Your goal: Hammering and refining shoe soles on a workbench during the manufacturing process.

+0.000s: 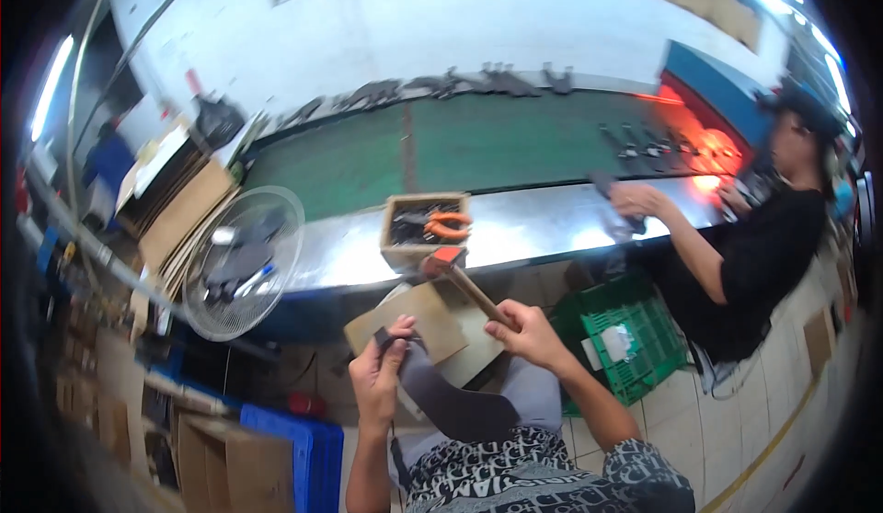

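My left hand (pixel 375 375) is closed on the upper end of a dark grey, curved, flat piece (pixel 451 403), which hangs across my lap. In my right hand (pixel 529 336) is a hammer (pixel 478 299) with a red-orange head and a wooden handle. Its head is raised just in front of a small wooden box (pixel 384 228). Below the hammer, near my knees, lies a tan board (pixel 440 324) over a paler surface. Pliers (pixel 448 225) with orange handles rest in the box on top of small dark parts.
Ahead runs a green conveyor belt (pixel 322 164) with a metal edge (pixel 340 246) and dark pieces along its far side. A co-worker (pixel 782 237) handles a dark piece at right beside a glowing red heater (pixel 713 152). Around me are a fan (pixel 285 228), a green crate (pixel 635 347) and a blue crate (pixel 317 449).
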Tool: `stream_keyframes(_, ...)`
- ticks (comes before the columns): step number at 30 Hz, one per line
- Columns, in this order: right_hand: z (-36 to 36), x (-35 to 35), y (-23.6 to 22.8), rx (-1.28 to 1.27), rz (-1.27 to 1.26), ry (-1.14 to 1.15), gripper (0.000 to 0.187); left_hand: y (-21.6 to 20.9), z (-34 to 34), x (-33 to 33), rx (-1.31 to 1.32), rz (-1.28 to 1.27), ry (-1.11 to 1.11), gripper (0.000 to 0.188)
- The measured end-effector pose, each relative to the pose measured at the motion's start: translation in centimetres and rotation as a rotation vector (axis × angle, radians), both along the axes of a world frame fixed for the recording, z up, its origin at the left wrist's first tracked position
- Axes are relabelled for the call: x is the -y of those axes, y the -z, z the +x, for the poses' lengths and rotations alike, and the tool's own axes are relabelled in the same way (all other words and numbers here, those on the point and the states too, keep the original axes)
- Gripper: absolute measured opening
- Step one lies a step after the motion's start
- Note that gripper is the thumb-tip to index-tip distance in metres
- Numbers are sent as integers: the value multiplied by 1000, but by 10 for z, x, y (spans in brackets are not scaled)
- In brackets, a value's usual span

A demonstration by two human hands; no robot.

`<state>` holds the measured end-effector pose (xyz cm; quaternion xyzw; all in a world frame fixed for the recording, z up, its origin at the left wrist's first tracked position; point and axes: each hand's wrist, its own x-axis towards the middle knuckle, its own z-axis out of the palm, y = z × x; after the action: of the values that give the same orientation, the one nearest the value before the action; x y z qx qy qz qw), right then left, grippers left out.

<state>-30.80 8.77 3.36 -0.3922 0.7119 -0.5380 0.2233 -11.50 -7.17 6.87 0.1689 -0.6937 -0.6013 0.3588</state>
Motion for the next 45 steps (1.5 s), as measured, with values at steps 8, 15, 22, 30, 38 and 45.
stream_keyframes(8, 15, -154, -46, 125, -504, 405, 24, 32, -136, -76, 44, -155, 61, 26)
stream_keyframes(15, 72, -291, -40, -65, -720, 989, 27, 85, -276, -178, -47, -489, 163, 60)
stream_keyframes(22, 147, -349, -22, 21, -650, 1299, 29, 126, -414, -202, 71, -640, 221, 65)
stream_keyframes(30, 151, -332, 29, 275, -838, 1376, 12, 129, -504, -190, 415, -816, 237, 51)
stream_keyframes(38, 79, -375, 102, 367, -868, 919, 14, 13, -287, -74, -84, -675, -251, 18)
stream_keyframes(45, 8, -261, 61, 356, -779, 560, 35, 3, -100, 34, 48, -288, -147, 13)
